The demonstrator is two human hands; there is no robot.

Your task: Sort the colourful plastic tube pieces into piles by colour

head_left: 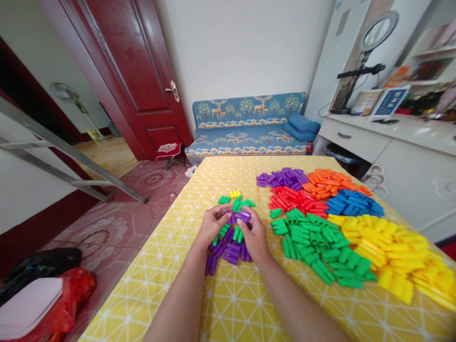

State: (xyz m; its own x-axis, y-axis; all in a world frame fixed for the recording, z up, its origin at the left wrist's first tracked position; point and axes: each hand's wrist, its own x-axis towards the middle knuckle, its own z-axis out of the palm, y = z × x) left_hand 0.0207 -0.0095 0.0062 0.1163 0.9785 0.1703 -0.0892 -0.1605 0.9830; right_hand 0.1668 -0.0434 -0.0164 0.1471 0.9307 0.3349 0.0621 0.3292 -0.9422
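Note:
My left hand (pixel 213 225) is closed, thumb and fingers pinching a purple plastic tube piece (pixel 231 217). My right hand (pixel 257 236) grips another purple tube piece (pixel 243 216), its thumb on the near side. The two pieces are close together; I cannot tell whether they are joined. Under and between my hands lies a small mixed pile of purple tube pieces (pixel 231 254) and green ones. Just beyond my fingers are green tube pieces (pixel 224 200) and a small yellow piece (pixel 235 194). The pieces look like short tubes moulded side by side.
Sorted piles stand on the right of the yellow-patterned table (pixel 142 294): purple (pixel 288 178), orange (pixel 333 183), red (pixel 297 200), blue (pixel 354 203), green (pixel 320 244) and yellow (pixel 399 249). Behind the table is a blue sofa (pixel 245 135). A metal ladder (pixel 92 166) leans at the left.

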